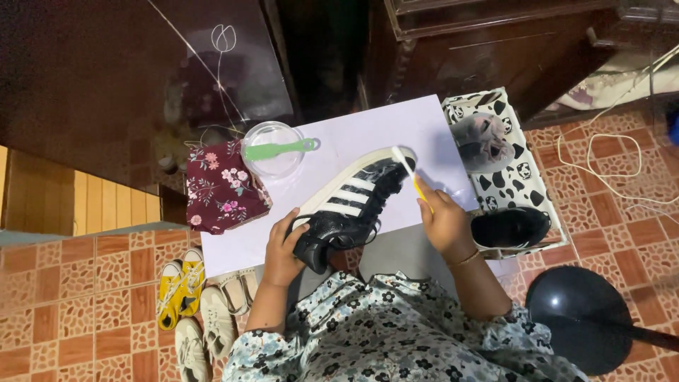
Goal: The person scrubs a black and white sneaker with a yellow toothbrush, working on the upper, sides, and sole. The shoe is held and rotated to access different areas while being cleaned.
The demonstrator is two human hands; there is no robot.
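Patterned orange floor tiles (85,283) and dark wooden furniture (495,49) frame a pale lavender board (396,134) on which the work is laid out. Across the near edge of that board a black sneaker with white stripes (350,205) is held tilted, its toe raised toward the far right and its heel low by the lap. The sneaker is judged light but bulky, stiff along the white sole and softer in the upper, with a glossy surface that may be slippery if wet; a secure hold is best taken at the heel and collar. The left hand (283,251) is closed around the heel, fingers wrapped over the rear of the upper, wrist bent upward from a forearm in a floral sleeve. The right hand (444,221) is closed on a toothbrush with a yellow handle (410,173), whose white head is laid against the toe; the wrist, ringed by a thin bangle, is cocked inward. A clear bowl (274,152) with a green brush (279,149) across it, a maroon floral cloth (223,187) and a cow-print box (520,184) of shoes are seen nearby.
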